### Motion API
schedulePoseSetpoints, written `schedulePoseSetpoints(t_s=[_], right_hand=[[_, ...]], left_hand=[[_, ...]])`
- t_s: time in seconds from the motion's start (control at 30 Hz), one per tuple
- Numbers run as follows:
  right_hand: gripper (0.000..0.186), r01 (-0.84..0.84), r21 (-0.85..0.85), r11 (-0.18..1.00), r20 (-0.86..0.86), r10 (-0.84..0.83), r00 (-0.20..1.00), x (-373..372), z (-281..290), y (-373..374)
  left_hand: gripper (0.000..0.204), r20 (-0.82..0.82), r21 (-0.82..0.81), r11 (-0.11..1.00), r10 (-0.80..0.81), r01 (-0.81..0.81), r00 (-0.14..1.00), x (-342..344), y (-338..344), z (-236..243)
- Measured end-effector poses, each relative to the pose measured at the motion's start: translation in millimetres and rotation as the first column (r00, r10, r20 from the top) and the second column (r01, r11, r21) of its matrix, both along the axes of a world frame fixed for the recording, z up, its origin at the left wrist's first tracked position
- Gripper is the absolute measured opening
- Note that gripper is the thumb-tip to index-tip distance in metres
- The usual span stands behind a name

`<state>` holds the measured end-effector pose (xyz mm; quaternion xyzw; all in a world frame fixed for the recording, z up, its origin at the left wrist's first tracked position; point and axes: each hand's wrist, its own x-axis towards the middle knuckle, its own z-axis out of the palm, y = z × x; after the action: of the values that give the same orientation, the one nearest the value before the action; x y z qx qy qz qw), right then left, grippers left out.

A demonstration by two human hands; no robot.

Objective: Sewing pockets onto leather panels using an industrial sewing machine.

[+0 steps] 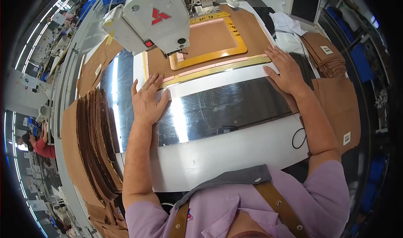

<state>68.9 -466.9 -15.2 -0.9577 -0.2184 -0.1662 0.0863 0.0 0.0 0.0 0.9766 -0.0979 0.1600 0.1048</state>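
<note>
A brown fabric panel (256,32) lies flat under the white sewing machine head (157,18). On top of the panel rests a yellow clamp frame (238,43) with handwritten marks. A yellow strip with pink pieces (222,67) runs along the panel's near edge. My left hand (147,101) lies palm down at the strip's left end, fingers stretched and thumb apart. At the right end, my right hand (287,70) rests flat, its fingertips on the panel's corner and its thumb spread. Neither hand grips anything visible. What lies under the palms is hidden.
A shiny metal plate (226,108) spans the white table (226,158) before me. Brown fabric stacks stand at left (90,133) and right (321,55), with more brown pieces (338,108) below the right one. A dark screen (305,3) and white cloth (287,24) sit back right.
</note>
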Motion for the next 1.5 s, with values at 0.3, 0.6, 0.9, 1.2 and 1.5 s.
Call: schedulePoseSetpoints(t_s=[0.3,0.6,0.9,1.2,1.5], right_hand=[[0.055,-0.014,0.111,0.994,0.081,0.005,0.997,-2.9,-6.1,2.2],[0.043,-0.031,0.214,0.976,0.211,-0.016,0.977,-1.2,-3.1,0.6],[0.027,0.399,-0.003,0.917,0.188,-0.391,0.901,5.0,65.5,-124.1],[0.019,0.421,0.314,0.851,0.185,-0.489,0.852,5.0,37.5,-176.4],[0.014,0.086,0.445,0.891,0.400,-0.284,0.872,-39.0,101.3,-105.0]], left_hand=[[0.055,0.048,0.055,0.998,0.011,-0.013,0.999,-0.2,2.0,-2.2],[0.054,0.043,0.088,0.995,0.046,-0.049,0.998,1.2,5.4,-6.9],[0.054,0.058,0.102,0.994,0.037,-0.043,0.998,0.9,5.4,-7.5],[0.051,0.062,0.091,0.995,0.022,-0.028,0.998,1.4,7.4,-10.7],[0.035,0.249,0.136,0.979,-0.183,0.153,0.951,-33.0,-48.1,13.9]])
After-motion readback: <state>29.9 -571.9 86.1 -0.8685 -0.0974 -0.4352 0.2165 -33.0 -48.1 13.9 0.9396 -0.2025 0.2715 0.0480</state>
